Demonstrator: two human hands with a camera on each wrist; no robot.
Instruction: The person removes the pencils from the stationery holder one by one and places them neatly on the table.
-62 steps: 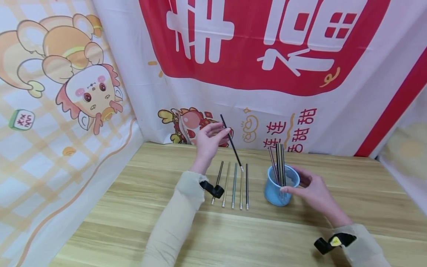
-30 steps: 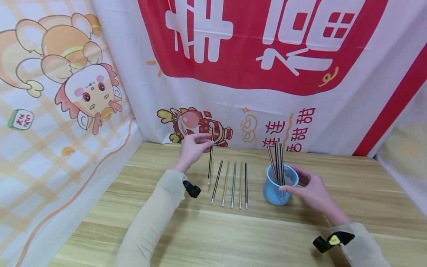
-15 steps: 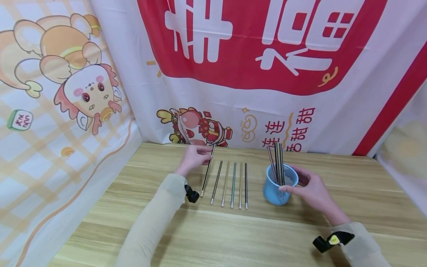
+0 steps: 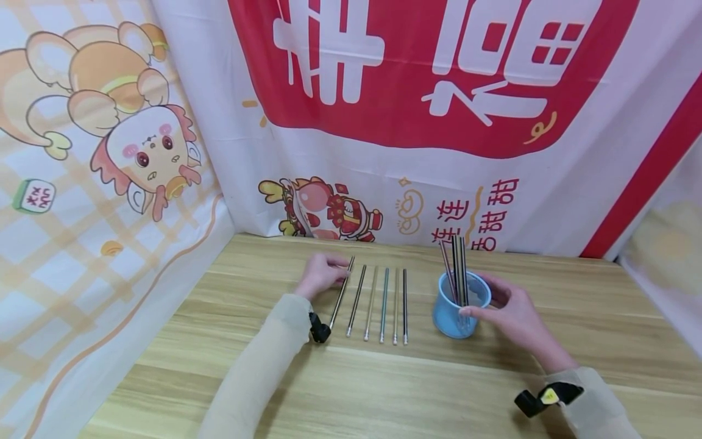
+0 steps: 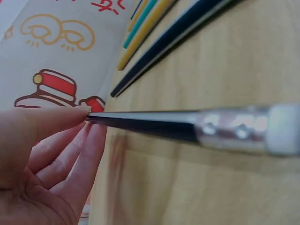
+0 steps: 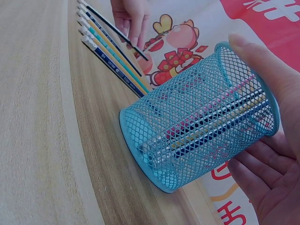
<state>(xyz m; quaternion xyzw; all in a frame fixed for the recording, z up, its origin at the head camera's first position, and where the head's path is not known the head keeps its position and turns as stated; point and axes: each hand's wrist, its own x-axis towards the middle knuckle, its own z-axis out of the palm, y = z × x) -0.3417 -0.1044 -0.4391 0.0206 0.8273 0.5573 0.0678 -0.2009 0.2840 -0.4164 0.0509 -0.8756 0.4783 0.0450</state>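
Observation:
My left hand (image 4: 322, 273) pinches the far end of a black pencil (image 4: 340, 297) between thumb and fingertips, low at the left of a row of pencils. In the left wrist view the pencil's metal band and white eraser (image 5: 283, 129) point towards the camera. Alongside lie several pencils, among them a black one (image 4: 357, 300), a teal one (image 4: 384, 305) and a dark one (image 4: 405, 305), erasers towards me. My right hand (image 4: 512, 314) grips a blue mesh pencil cup (image 4: 452, 320), thumb at the rim. Several pencils (image 4: 459, 268) stand in it, erasers down.
The wooden table (image 4: 417, 396) runs back to a white cloth backdrop (image 4: 247, 183) with red and cartoon prints. Another patterned cloth (image 4: 82, 274) hangs along the left side. The pencil cup is right of the row, a short gap away.
My left hand has carried the black pencil leftwards, turned it so its eraser faces me, and lowered it beside the row's left end. My right hand has stayed on the pencil cup.

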